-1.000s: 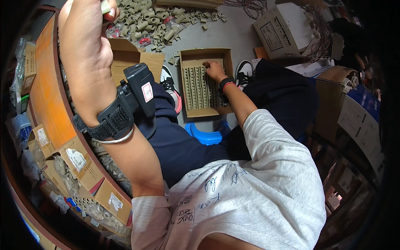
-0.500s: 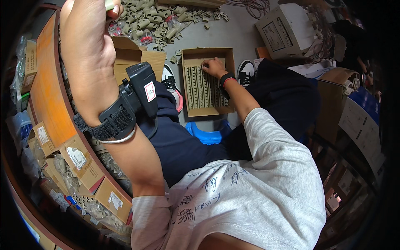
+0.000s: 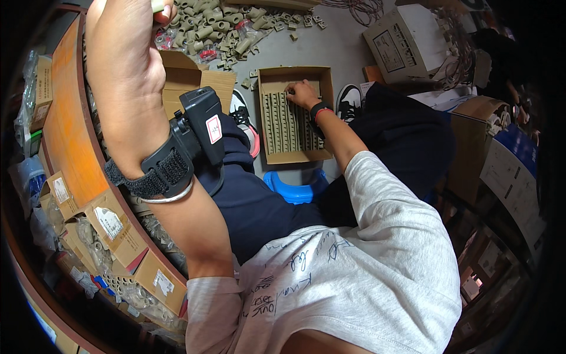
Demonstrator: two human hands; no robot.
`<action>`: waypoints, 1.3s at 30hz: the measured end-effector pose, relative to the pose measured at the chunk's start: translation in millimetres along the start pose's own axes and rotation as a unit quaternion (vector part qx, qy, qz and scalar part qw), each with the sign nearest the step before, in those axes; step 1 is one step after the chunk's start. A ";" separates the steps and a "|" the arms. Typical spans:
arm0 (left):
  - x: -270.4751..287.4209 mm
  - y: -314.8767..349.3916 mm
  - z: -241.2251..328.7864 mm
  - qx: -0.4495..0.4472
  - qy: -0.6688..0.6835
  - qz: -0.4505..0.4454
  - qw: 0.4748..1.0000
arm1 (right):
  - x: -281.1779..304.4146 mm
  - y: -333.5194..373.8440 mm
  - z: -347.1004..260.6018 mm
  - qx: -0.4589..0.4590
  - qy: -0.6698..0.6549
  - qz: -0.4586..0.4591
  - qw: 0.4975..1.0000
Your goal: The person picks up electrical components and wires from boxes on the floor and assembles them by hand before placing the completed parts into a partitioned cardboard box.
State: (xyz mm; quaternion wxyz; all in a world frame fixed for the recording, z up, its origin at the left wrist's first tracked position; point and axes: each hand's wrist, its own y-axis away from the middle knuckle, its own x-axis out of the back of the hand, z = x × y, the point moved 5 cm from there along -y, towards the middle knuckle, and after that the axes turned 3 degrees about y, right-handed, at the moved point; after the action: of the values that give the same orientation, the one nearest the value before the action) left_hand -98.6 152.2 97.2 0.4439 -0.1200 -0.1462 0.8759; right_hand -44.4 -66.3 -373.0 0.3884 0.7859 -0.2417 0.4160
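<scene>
My left hand (image 3: 132, 50) is raised at the upper left, close to the camera and partly cut off by the top edge. A small pale-green plastic piece (image 3: 157, 6) shows at its fingertips, its full shape out of view. Lower down, my right hand (image 3: 302, 94) reaches into an open cardboard box (image 3: 296, 159) between my feet. Its fingers are curled together at the far end of the packed rows of olive-green pipe clips (image 3: 282, 127); what they pinch is hidden. The rows run lengthwise, and bare cardboard shows at the box's far end.
Olive-green pipe fittings (image 3: 203, 29) lie heaped on the floor beyond, with loose clips (image 3: 308, 22) beside them. An open carton (image 3: 215, 85) stands left of the box. A blue plastic stool (image 3: 298, 189) is beneath me. A white carton (image 3: 404, 44) stands at the far right, an orange-brown board (image 3: 73, 118) at left.
The view has shifted very slightly. Both hands keep nearly the same places, the left raised and the right at the rows of clips.
</scene>
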 end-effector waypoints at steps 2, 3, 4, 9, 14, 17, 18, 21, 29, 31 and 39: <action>1.4 -1.0 -0.2 0.034 -0.014 0.026 0.999 | -0.5 -0.6 -0.4 0.003 -0.001 0.001 1.000; -0.4 0.2 1.9 0.035 -0.010 0.010 0.999 | -1.4 -1.2 1.2 0.005 0.001 -0.004 1.000; -0.8 0.5 1.0 0.035 -0.008 0.002 0.999 | -2.6 -1.3 2.7 0.006 0.002 -0.008 1.000; -1.0 -1.4 -0.8 -0.008 0.007 -0.040 0.999 | -3.3 -5.0 2.4 0.006 0.005 -0.003 1.000; -0.2 1.3 1.8 -0.012 -0.006 -0.038 0.999 | -3.0 -9.4 -1.4 0.015 0.010 -0.025 1.000; -0.7 1.7 2.2 -0.010 -0.005 -0.041 0.999 | -3.0 -10.0 1.7 0.010 0.015 -0.029 0.999; -0.6 2.0 1.7 -0.010 -0.006 -0.040 0.999 | -3.0 -10.0 1.4 0.008 0.015 -0.032 0.999; 0.7 3.8 1.3 -0.007 -0.007 -0.038 0.999 | -1.7 -10.1 -0.8 0.010 0.017 -0.037 0.999; 0.1 1.5 0.0 0.018 0.004 -0.032 0.999 | -4.6 -9.5 2.5 0.001 -0.013 -0.050 0.999; 6.1 1.6 -0.7 0.023 0.006 -0.028 0.999 | -6.5 -10.2 -10.0 -0.004 -0.040 -0.052 0.998; 1.5 -2.3 -3.7 0.010 0.023 -0.058 0.998 | -24.7 -21.3 28.9 -0.044 -0.116 -0.036 0.992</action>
State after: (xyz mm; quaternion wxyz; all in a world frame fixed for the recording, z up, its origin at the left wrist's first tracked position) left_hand -96.5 155.2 94.4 0.4981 -0.1272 -0.1341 0.8472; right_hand -29.2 -75.9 -412.7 0.4065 0.8192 -0.2748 0.2968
